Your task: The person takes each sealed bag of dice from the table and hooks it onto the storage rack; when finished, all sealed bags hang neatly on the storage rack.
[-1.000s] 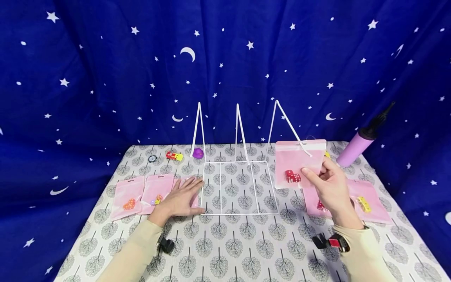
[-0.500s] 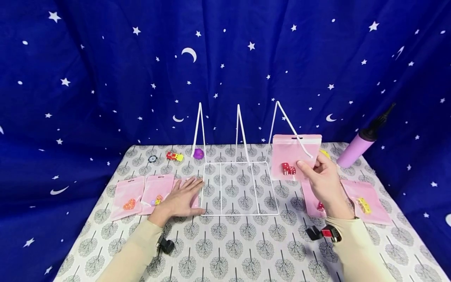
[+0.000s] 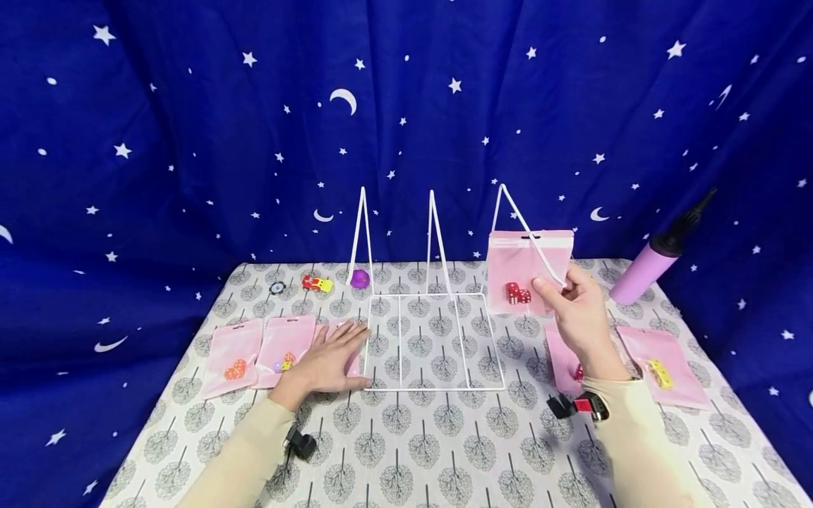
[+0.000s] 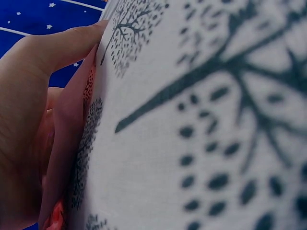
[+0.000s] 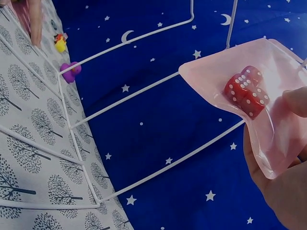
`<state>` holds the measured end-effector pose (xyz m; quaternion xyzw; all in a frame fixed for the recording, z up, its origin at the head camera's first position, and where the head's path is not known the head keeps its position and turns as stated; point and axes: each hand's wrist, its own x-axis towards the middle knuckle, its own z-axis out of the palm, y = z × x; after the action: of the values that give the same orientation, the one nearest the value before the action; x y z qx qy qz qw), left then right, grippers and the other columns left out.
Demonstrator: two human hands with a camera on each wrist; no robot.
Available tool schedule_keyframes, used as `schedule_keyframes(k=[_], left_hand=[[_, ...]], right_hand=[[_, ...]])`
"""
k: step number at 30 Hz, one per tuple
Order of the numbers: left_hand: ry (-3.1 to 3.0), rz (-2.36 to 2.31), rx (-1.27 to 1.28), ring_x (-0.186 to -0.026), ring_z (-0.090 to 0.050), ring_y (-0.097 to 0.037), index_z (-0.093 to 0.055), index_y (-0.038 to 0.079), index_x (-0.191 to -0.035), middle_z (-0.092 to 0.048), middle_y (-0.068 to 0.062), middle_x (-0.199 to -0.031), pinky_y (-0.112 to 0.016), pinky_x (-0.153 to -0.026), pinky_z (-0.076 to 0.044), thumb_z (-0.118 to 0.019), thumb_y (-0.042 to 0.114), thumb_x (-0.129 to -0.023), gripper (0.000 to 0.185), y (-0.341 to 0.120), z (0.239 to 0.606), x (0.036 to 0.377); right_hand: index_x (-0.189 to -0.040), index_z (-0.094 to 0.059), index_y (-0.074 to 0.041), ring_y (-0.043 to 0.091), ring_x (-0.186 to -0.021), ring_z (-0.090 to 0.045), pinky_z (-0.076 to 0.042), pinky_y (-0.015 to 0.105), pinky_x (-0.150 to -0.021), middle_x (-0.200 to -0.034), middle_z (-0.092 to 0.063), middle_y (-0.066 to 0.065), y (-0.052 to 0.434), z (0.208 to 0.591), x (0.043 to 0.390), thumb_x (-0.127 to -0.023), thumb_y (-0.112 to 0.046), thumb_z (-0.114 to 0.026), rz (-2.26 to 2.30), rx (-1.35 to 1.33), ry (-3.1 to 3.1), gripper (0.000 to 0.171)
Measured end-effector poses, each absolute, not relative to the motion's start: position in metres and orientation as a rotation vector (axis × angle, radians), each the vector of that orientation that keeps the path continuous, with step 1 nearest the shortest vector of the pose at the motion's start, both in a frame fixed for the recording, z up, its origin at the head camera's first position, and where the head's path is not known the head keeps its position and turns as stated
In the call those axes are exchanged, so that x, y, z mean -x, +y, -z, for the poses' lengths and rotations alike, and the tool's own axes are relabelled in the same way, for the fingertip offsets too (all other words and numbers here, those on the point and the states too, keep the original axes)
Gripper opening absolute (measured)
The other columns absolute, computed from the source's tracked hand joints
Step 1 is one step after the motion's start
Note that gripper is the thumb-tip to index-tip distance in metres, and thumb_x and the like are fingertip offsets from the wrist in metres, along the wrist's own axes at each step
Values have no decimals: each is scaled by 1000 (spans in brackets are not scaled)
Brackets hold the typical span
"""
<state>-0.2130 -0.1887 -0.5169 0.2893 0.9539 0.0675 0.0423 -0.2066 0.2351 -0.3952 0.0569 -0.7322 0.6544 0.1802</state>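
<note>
The right hand (image 3: 581,317) pinched a translucent pink zip pouch of red dice (image 3: 528,271) upright above the table's far right edge, beside the white wire rack (image 3: 434,339). The left hand (image 3: 327,360), fingers spread flat, pressed another pink pouch (image 3: 351,361) against the tree-print tablecloth (image 3: 419,437), steadying it.

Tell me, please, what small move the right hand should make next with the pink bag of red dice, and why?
Probably carry the pink bag a little higher, to the right prong of the white wire rack. The right hand pinches the bag upright just behind that prong, its top below the prong's tip.
</note>
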Motion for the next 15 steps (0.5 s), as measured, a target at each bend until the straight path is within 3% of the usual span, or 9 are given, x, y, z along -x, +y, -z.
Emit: schedule_keyframes(k=[7, 15], left_hand=[[2922, -206, -889, -150, -17, -29, -21, 19, -156, -17, -1, -164, -63, -119, -9, -49, 80, -79, 103, -189, 517, 213], [2921, -202, -892, -150, -16, -29, -20, 19, -157, -16, -1, -164, -63, -118, -9, -49, 80, -79, 103, -189, 518, 213]], right_hand=[[-105, -68, -11, 2, -65, -63, -50, 15, -51, -85, -73, -8, 234, 397, 217, -88, -1, -68, -1959, -237, -1978, 19], [-95, -68, -14, 2, -53, -53, -44, 14, -44, -69, -67, -9, 234, 397, 228, -87, -5, -71, -1966, -190, -1954, 13]])
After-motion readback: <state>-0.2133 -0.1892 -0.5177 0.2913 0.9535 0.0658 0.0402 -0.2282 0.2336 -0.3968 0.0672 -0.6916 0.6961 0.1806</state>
